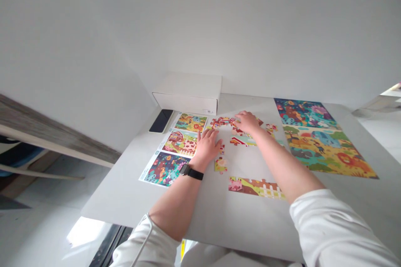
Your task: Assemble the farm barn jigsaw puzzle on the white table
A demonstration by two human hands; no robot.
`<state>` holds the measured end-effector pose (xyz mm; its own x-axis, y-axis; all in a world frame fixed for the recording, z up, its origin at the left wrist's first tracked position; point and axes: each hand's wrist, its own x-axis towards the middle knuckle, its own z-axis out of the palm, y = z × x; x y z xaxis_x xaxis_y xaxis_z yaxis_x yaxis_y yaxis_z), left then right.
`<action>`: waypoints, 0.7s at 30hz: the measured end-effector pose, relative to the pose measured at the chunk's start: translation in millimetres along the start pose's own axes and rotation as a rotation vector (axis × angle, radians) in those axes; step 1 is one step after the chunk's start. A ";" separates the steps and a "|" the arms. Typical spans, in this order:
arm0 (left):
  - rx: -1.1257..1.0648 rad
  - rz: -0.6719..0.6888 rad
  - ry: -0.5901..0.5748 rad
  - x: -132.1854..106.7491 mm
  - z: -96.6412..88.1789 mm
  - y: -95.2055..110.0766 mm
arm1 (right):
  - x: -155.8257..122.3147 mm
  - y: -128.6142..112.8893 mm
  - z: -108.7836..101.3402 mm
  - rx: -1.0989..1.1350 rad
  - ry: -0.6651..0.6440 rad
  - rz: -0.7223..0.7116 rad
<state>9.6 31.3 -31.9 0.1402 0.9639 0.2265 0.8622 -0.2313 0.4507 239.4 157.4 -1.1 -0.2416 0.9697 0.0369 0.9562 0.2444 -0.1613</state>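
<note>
My left hand (207, 144) lies flat on the white table (131, 183), fingers stretched out, beside a reference sheet (175, 150) with three colourful pictures; a black watch sits on that wrist. My right hand (247, 121) reaches farther, fingers curled down on loose puzzle pieces (225, 122) near the table's back. What it grips, if anything, I cannot make out. A joined strip of pieces with a white fence (255, 187) lies near me, a single piece (221, 164) just below my left hand.
Two finished puzzles (319, 137) lie at the right of the table. A white box (188, 91) stands against the wall at the back, a black phone (161, 120) to its left. The table's left edge drops to the floor and a wooden shelf.
</note>
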 end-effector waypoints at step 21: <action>0.202 0.134 -0.171 73.1 -16.2 -3.7 | 8.6 -13.4 10.5 -0.004 -0.057 -0.235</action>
<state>8.7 100.5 -3.0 0.3247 0.9386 0.1165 0.9073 -0.3439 0.2420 222.8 162.4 -9.0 -0.4664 0.8844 0.0176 0.8732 0.4635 -0.1509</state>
